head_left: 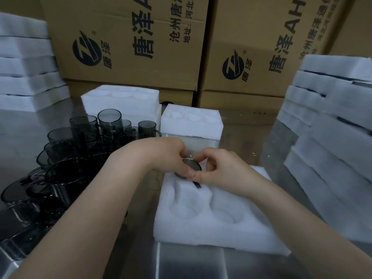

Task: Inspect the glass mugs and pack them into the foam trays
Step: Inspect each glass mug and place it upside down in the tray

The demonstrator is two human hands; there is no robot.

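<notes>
Left hand [167, 158] and right hand [221, 172] clamp a mostly hidden mug [192, 165] at the foam tray [201, 228]; spare mugs [88, 133] crowd left.

The near foam tray [211, 224] is plain white, shaded bluish-grey in its round pockets; the mug [192, 165] at its far end is smoky dark grey, near black at the rim; the cluster of mugs [80, 154] on the left has the same translucent charcoal tint. The 2 foam trays [192, 121] farther back and the foam stacks [26, 77] at both sides are white; the cardboard boxes [128, 43] are tan-brown, printed with black characters and a round black logo with slanted stripes; the table [191, 262] is dull silver-grey.
</notes>
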